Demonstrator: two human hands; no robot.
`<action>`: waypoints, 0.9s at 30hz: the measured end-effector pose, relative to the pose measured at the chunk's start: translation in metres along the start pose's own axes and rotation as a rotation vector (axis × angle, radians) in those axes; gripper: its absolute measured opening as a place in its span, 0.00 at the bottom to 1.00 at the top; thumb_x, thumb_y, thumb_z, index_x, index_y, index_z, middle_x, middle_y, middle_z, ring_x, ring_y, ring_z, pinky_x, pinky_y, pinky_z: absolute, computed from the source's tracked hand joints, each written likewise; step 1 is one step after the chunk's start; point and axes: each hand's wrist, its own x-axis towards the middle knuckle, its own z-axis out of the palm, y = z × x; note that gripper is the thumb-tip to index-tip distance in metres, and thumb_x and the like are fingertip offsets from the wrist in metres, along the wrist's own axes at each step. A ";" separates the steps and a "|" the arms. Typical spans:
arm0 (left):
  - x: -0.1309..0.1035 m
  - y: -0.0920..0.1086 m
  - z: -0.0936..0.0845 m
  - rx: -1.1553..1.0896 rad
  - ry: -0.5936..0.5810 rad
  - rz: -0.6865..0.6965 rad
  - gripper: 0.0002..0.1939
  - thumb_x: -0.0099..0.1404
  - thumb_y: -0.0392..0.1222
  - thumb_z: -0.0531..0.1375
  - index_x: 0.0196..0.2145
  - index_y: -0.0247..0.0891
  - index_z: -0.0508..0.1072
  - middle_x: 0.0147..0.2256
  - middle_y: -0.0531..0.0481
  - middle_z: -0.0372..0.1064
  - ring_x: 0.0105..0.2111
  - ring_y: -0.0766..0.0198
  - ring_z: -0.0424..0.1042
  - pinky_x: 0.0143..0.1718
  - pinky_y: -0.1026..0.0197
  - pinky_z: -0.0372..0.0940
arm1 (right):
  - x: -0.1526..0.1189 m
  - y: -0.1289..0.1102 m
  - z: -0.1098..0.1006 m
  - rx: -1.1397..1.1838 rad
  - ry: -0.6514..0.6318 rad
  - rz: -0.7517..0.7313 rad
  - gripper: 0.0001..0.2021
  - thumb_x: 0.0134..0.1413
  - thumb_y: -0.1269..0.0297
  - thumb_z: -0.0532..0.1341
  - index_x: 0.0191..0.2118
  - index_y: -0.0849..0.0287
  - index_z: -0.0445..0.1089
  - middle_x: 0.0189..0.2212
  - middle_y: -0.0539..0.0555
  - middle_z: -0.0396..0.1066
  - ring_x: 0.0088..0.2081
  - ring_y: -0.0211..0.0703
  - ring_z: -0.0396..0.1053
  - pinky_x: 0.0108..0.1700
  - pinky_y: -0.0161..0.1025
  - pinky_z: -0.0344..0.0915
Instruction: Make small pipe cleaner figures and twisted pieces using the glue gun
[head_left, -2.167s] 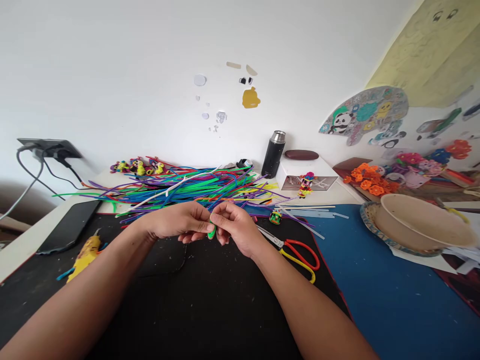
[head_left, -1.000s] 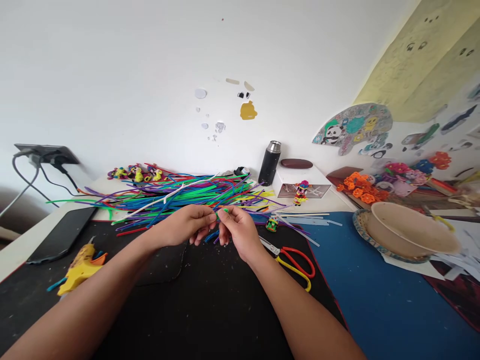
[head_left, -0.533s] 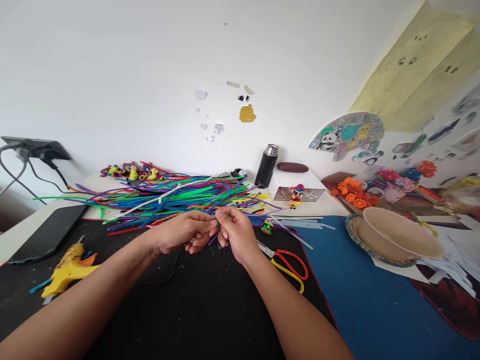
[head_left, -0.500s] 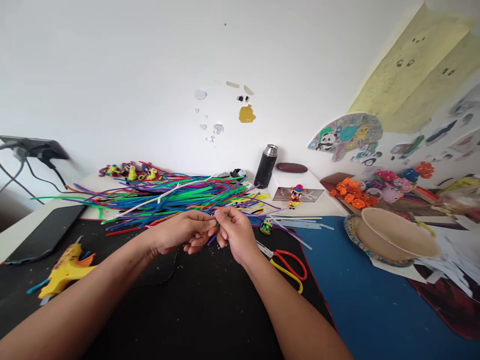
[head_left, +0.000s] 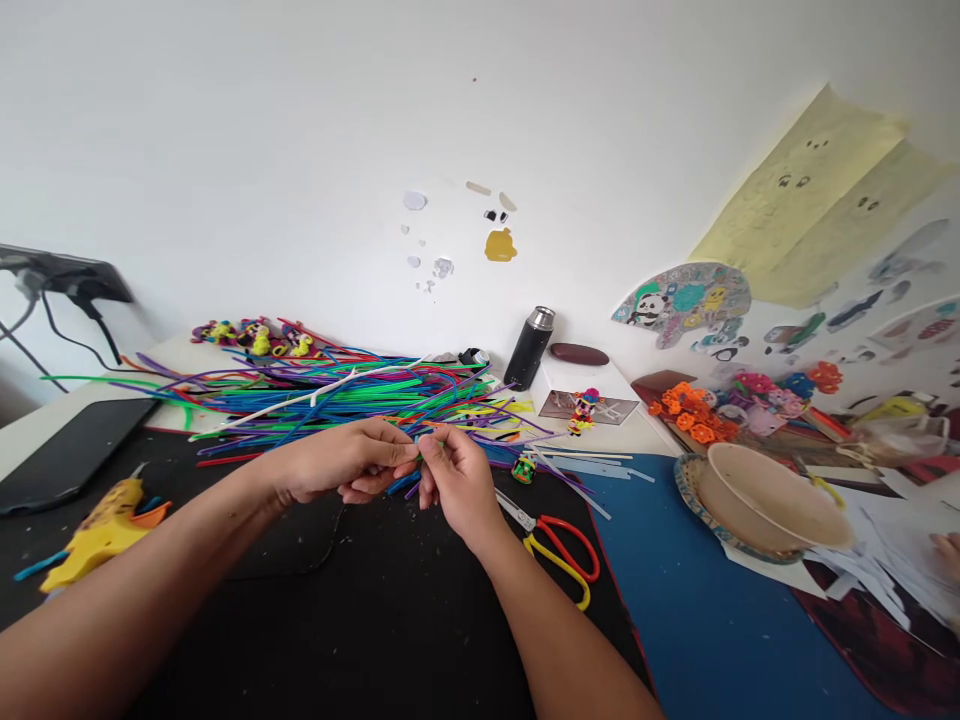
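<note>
My left hand (head_left: 360, 460) and my right hand (head_left: 456, 475) meet fingertip to fingertip above the black mat (head_left: 360, 620). Both are closed in a pinch on a small piece of green pipe cleaner (head_left: 419, 456), mostly covered by the fingers. Behind them spreads a big heap of coloured pipe cleaners (head_left: 300, 402). Right of my right hand lie scissors (head_left: 559, 545) with one red and one yellow handle. Near them sits a small green figure (head_left: 523, 469).
A yellow glue gun (head_left: 105, 535) and a black phone (head_left: 71, 452) lie at left. A black thermos (head_left: 529, 348) and white box (head_left: 592, 385) stand at the back. On the right are a beige bowl (head_left: 780, 505), orange flowers (head_left: 694, 410) and another person's hand (head_left: 948, 555).
The view has tilted and turned slightly, so the scene sits lower and further left. My hands keep pinching together. Another person's hand has come in at the right edge.
</note>
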 end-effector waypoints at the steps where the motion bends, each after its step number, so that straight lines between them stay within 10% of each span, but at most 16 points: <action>1: 0.000 -0.001 -0.002 0.016 -0.003 0.002 0.20 0.65 0.56 0.64 0.25 0.40 0.67 0.15 0.58 0.49 0.15 0.69 0.46 0.17 0.63 0.42 | 0.000 0.002 0.000 -0.022 -0.009 -0.007 0.24 0.62 0.37 0.64 0.32 0.54 0.63 0.15 0.41 0.61 0.15 0.34 0.62 0.20 0.33 0.57; 10: 0.003 -0.003 0.004 0.447 0.174 0.162 0.28 0.70 0.70 0.55 0.34 0.39 0.72 0.21 0.55 0.64 0.21 0.63 0.63 0.24 0.62 0.60 | 0.005 0.011 -0.005 -0.031 0.069 -0.003 0.25 0.64 0.37 0.61 0.30 0.56 0.65 0.20 0.46 0.67 0.13 0.30 0.55 0.16 0.34 0.49; 19: 0.001 0.005 0.010 0.899 0.355 0.230 0.22 0.74 0.51 0.51 0.26 0.41 0.71 0.21 0.50 0.69 0.22 0.60 0.65 0.26 0.61 0.54 | 0.004 0.010 0.000 -0.049 0.104 0.036 0.28 0.59 0.33 0.63 0.27 0.54 0.63 0.12 0.40 0.53 0.12 0.33 0.53 0.16 0.33 0.48; 27: 0.009 0.002 0.004 0.649 0.387 0.266 0.26 0.73 0.63 0.51 0.26 0.41 0.66 0.23 0.53 0.62 0.23 0.63 0.59 0.26 0.62 0.54 | 0.004 0.008 -0.001 0.122 0.083 0.095 0.29 0.59 0.32 0.63 0.29 0.57 0.66 0.14 0.42 0.56 0.13 0.33 0.57 0.17 0.33 0.50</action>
